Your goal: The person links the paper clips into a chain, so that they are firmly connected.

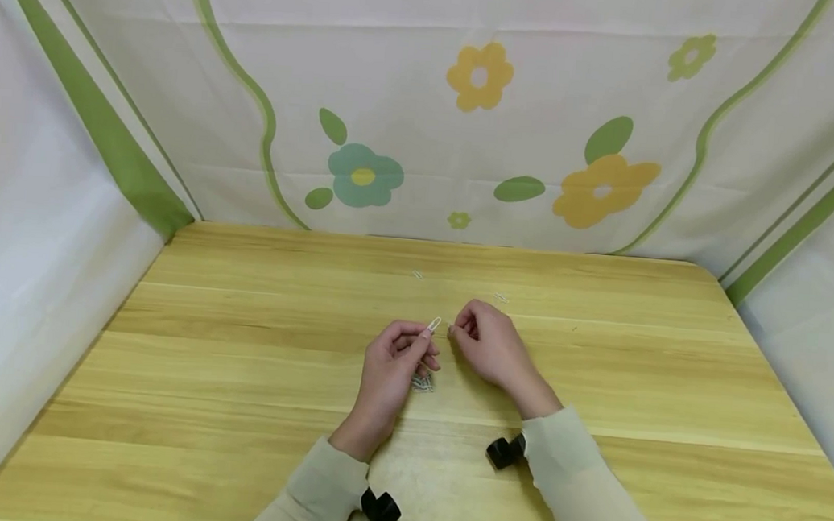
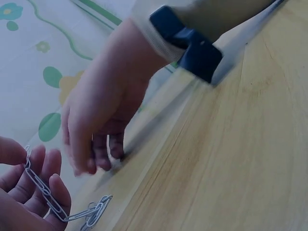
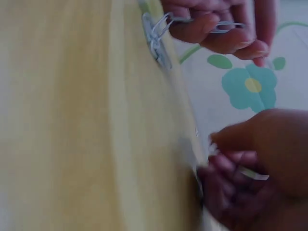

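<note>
My left hand [image 1: 391, 365] pinches a white paper clip [image 1: 435, 324] between thumb and forefinger, its loop sticking up past the fingertips. From that grip a chain of linked paper clips [image 2: 44, 190] runs down across the other fingers in the left wrist view. The chain's lower end lies bunched in a small heap [image 1: 422, 384] on the table, beneath the left hand. Just to the right, my right hand [image 1: 491, 345] has thumb and fingertips together on a small paper clip [image 1: 449, 329], mostly covered by the fingers and blurred in the right wrist view. The two hands are a short gap apart.
Two small spots of loose paper clips lie farther back on the wooden table [image 1: 234, 377]: one clip [image 1: 418, 274] near the middle, others [image 1: 501, 297] beyond the right hand. A flowered cloth [image 1: 415, 75] hangs behind the table. Black cameras [image 1: 381, 512] are strapped at both wrists.
</note>
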`<state>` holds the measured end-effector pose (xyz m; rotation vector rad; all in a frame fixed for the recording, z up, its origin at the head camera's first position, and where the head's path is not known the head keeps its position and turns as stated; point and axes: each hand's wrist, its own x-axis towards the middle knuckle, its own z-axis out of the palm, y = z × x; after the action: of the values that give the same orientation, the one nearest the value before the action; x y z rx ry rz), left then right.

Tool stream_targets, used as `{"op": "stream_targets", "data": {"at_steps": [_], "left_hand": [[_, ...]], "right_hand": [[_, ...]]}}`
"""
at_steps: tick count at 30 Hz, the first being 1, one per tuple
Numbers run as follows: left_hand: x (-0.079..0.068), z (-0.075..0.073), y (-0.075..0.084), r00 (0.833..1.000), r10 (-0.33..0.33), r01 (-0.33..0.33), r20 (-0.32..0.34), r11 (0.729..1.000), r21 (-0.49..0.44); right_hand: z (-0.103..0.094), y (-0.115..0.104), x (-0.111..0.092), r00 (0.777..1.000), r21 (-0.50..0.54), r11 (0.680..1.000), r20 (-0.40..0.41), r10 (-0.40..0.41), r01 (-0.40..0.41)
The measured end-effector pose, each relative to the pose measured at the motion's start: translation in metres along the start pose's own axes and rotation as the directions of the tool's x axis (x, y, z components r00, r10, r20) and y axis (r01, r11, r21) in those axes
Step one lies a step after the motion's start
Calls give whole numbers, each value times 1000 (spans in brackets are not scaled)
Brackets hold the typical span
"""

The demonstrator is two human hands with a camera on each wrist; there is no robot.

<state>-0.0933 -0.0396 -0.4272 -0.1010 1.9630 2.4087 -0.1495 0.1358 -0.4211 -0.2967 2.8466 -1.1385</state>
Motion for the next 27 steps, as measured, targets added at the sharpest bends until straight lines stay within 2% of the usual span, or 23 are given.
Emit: {"op": "stream_targets", "data": {"at_steps": [2, 5, 9, 13, 18, 22, 27], "left_hand": [[-1, 0, -1, 1000, -5, 5, 1, 1000, 5], [-1, 0, -2, 1000, -8, 8, 2, 1000, 11], [-1, 1, -2, 1000, -6, 6, 7, 1000, 18], [0, 2, -2, 1000, -4, 4, 19, 1000, 24], [2, 0, 0, 1000, -7, 6, 21, 1000, 27], [2, 0, -1, 1000, -13, 12, 28, 1000, 25], [0, -1, -3, 999, -26, 25, 33, 999, 26]], "right_hand": [[-1, 3, -10, 1000, 186, 983, 10, -15, 13], [-3, 9, -22, 1000, 427, 904, 19, 9, -16], [-3, 16, -29, 999, 565, 824, -22, 47, -26], [-3, 20, -30, 996, 635, 773, -76, 51, 9], [-1, 23, -28, 995, 685, 728, -57, 76, -17], [1, 26, -28, 994, 697, 716, -47, 101, -40], [2, 26, -30, 992, 694, 719, -48, 115, -50]]}}
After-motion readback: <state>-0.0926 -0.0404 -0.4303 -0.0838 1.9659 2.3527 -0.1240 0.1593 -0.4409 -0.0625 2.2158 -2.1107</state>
